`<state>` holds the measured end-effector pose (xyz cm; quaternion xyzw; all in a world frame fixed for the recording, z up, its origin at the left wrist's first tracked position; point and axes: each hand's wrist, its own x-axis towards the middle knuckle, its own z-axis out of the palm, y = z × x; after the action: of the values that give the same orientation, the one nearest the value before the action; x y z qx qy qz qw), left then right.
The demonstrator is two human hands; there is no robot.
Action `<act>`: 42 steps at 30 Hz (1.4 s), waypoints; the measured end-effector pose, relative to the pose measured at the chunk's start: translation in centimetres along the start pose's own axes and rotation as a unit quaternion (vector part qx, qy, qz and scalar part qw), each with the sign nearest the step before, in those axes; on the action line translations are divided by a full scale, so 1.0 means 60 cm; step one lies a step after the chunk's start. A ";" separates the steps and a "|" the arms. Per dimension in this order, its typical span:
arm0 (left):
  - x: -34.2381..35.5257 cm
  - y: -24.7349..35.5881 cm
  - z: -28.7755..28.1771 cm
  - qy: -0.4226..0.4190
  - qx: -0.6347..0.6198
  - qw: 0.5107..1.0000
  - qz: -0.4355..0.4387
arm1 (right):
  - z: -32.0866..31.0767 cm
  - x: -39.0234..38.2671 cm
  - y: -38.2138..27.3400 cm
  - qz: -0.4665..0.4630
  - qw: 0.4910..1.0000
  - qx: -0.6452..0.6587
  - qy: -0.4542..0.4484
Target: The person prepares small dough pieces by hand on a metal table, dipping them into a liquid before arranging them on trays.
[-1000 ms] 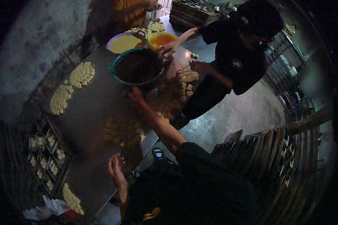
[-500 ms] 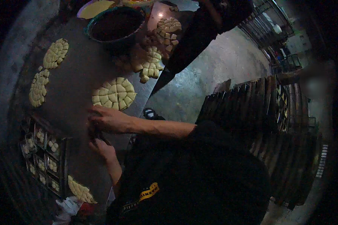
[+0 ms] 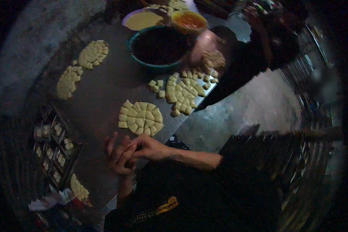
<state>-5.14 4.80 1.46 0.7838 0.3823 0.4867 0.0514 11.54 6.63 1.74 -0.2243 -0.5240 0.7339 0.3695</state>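
Note:
Both my hands meet at the near edge of a flat round of pale dough [image 3: 141, 118] scored into many pieces. My left hand [image 3: 120, 155] is raised with its fingers apart and somewhat blurred, and nothing shows in its palm. My right hand [image 3: 150, 147] comes from the right, its fingers bent and pressed together against the left hand's fingers. Whether a small thing is between them cannot be seen. To the far right lies a larger spread of cut dough [image 3: 183, 92], with a few loose dough pieces [image 3: 158, 87] beside it.
Two more dough rounds [image 3: 92, 54] lie far left. Nearer left, a frame of tins [image 3: 52, 149] holds dough balls, beside a dough portion [image 3: 79, 188]. A green basin [image 3: 137, 58], purple bowl [image 3: 124, 20] and yellow bowl [image 3: 190, 29] stand at the back. Another person's dark sleeve [image 3: 230, 58] is at far right.
My hands, earlier low over the tabletop left of the dough round, have come together, the left now raised with fingers spread. The view has shifted, showing more of the bowls and far dough.

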 end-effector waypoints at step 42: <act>-0.009 0.065 0.184 0.270 -0.249 0.754 -0.545 | -0.960 0.321 -0.309 0.079 0.672 -0.676 0.292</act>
<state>5.74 4.90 -2.93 0.2383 0.6081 0.6458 0.3954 46.43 59.64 0.00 -0.6561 -0.7227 0.1025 0.1917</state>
